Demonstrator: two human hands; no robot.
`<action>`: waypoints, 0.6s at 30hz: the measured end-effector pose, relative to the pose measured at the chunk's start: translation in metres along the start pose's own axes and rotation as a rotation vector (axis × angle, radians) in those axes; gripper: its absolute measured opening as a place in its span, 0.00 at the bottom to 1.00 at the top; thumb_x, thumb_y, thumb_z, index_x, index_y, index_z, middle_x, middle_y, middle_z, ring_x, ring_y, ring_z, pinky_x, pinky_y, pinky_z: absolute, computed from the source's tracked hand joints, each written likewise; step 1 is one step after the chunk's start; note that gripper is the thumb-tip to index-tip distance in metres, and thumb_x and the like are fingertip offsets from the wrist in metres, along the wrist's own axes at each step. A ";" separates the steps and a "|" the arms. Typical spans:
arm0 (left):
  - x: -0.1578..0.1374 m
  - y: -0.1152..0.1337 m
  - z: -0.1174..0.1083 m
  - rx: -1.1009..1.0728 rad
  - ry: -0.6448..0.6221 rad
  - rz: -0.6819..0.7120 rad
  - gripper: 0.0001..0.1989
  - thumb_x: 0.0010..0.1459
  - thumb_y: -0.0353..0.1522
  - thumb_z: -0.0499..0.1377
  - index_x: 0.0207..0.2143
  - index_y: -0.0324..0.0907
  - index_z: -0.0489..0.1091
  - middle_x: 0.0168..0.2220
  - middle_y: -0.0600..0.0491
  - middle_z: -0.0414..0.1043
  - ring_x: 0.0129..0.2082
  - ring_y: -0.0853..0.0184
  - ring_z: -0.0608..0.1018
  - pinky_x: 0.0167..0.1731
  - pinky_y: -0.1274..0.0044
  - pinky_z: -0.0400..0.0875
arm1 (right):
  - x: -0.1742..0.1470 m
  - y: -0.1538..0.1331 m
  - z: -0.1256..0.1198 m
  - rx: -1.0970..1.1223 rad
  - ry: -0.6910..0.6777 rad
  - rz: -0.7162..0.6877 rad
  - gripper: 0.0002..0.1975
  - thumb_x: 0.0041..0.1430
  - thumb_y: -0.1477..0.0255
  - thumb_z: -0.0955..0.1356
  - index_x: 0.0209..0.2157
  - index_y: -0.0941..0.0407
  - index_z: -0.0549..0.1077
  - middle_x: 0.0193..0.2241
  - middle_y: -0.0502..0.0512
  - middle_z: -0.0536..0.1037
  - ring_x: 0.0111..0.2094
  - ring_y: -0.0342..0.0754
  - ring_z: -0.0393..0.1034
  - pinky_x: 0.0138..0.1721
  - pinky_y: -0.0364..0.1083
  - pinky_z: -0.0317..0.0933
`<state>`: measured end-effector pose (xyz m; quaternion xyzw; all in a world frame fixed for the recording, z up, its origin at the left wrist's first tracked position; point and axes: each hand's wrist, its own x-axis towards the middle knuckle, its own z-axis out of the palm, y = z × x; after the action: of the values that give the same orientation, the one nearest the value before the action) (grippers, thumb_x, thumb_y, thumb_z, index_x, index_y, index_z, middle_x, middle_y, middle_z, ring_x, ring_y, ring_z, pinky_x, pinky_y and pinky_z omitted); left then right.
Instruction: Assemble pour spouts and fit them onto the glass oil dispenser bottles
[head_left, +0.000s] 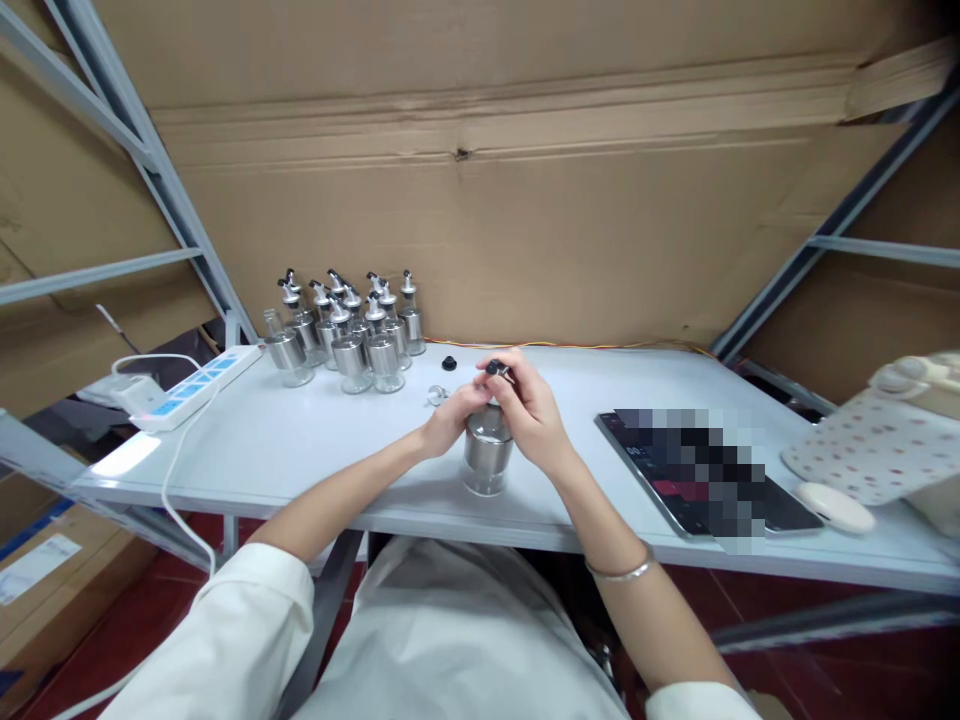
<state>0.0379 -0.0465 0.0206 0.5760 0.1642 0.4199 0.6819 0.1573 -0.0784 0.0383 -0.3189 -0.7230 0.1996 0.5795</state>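
An oil bottle [488, 450] of clear glass with a steel sleeve stands upright near the front edge of the table. Around its neck my left hand [459, 415] is closed. My right hand [534, 410] grips the pourer top [496, 370], whose black tip shows between the fingers; the rest of it is hidden. Just behind my left hand lie a small black stopper [448, 363] and a small clear or shiny piece [438, 396] that I cannot name.
Several similar bottles [349, 362] with pourers stand at the back left; one bottle [288, 358] there has a bare neck. A white power strip [199, 385] lies at the left edge. On the right are a tablet [645, 462], a round white object [836, 507] and a dotted container [877, 440].
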 end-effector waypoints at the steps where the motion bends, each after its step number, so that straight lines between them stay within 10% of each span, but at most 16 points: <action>1: 0.000 0.000 0.000 -0.033 0.024 -0.004 0.12 0.47 0.39 0.56 0.29 0.39 0.68 0.30 0.52 0.73 0.40 0.60 0.75 0.42 0.71 0.67 | -0.002 0.000 0.002 0.003 0.015 0.000 0.09 0.63 0.67 0.60 0.41 0.53 0.68 0.37 0.54 0.70 0.37 0.47 0.66 0.40 0.48 0.62; 18: 0.004 -0.002 0.005 0.012 0.354 0.010 0.10 0.54 0.33 0.50 0.24 0.38 0.64 0.22 0.57 0.68 0.28 0.69 0.72 0.31 0.79 0.66 | -0.015 0.005 0.021 0.152 0.077 0.214 0.10 0.61 0.63 0.61 0.40 0.53 0.63 0.37 0.52 0.71 0.37 0.46 0.66 0.41 0.46 0.61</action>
<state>0.0445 -0.0461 0.0215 0.4980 0.2812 0.5171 0.6368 0.1401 -0.0829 0.0192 -0.3571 -0.6446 0.3021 0.6047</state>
